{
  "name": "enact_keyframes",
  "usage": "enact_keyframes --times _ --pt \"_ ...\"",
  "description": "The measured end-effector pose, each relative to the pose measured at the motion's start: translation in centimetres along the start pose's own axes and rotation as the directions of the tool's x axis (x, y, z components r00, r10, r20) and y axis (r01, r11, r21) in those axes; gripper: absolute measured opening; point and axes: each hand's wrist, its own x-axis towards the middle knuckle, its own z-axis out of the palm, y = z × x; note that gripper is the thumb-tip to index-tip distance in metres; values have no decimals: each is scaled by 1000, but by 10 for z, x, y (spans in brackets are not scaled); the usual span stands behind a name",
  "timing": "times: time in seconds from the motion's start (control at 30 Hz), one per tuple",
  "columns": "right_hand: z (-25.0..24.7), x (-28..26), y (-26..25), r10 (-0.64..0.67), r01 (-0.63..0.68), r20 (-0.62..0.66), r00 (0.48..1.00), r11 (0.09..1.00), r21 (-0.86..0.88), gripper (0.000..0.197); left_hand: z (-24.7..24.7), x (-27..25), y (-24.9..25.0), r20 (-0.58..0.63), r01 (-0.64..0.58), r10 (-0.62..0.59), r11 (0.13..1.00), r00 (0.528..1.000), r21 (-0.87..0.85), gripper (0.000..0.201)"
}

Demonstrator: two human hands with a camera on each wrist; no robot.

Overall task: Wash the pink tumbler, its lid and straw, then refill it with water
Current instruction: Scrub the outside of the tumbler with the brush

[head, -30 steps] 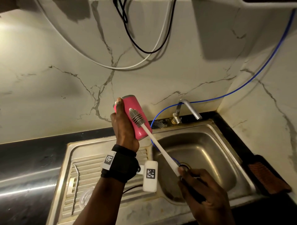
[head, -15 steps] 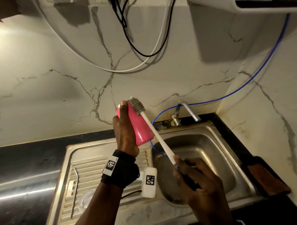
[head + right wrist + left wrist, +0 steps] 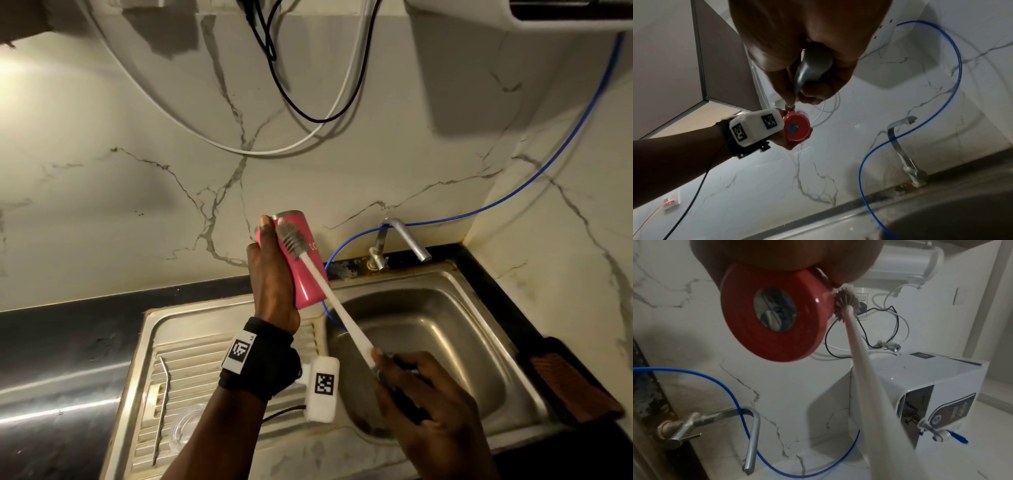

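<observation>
My left hand grips the pink tumbler and holds it tilted above the sink's left edge, its mouth up and away from me. Its base faces the left wrist camera. My right hand holds the dark grip of a long white bottle brush. The grey bristle head lies against the tumbler's outer wall near the rim. A bent metal straw and a clear lid lie on the drainboard.
The steel sink basin is below my right hand, with a metal tap at its back edge and a blue hose along the wall. A brown scrub pad sits on the right counter. A white water purifier hangs above.
The brush head slid from the tumbler's middle up to its rim, then back down a little onto the upper wall. My right hand moved with the handle. The tumbler turned slightly.
</observation>
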Motion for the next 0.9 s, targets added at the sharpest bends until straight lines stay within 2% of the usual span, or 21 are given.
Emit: enact_keyframes --times 0.1,0.23,0.3,0.4,0.53,0.63,0.77,0.9 --pt "-7 -8 -2 -34 34 16 999 999 -23 31 -3 5 2 -52 -19 19 1000 998 -4 77" --pt "-1 7 2 -7 7 -32 999 1000 -13 36 2 -5 -13 20 28 -28 1000 999 2 94" --pt "5 12 3 -8 7 -37 999 1000 -6 40 3 -4 -15 28 33 -33 999 999 -5 94" --pt "4 6 4 -18 18 -27 999 1000 14 36 1 5 -7 32 6 -5 1000 999 -23 97" --pt "-4 -4 4 -50 50 -5 999 999 -11 32 -6 17 4 -26 -8 6 998 1000 -63 100" --pt "-3 6 5 -6 7 -31 1000 1000 30 36 -2 5 -9 16 5 -4 1000 1000 -12 99" --pt "6 19 8 27 -24 -38 999 996 84 42 4 -3 -28 81 95 -95 995 992 -4 106" --pt "-4 3 8 -18 17 13 1000 998 68 35 -4 13 -10 10 71 -70 994 998 -84 105"
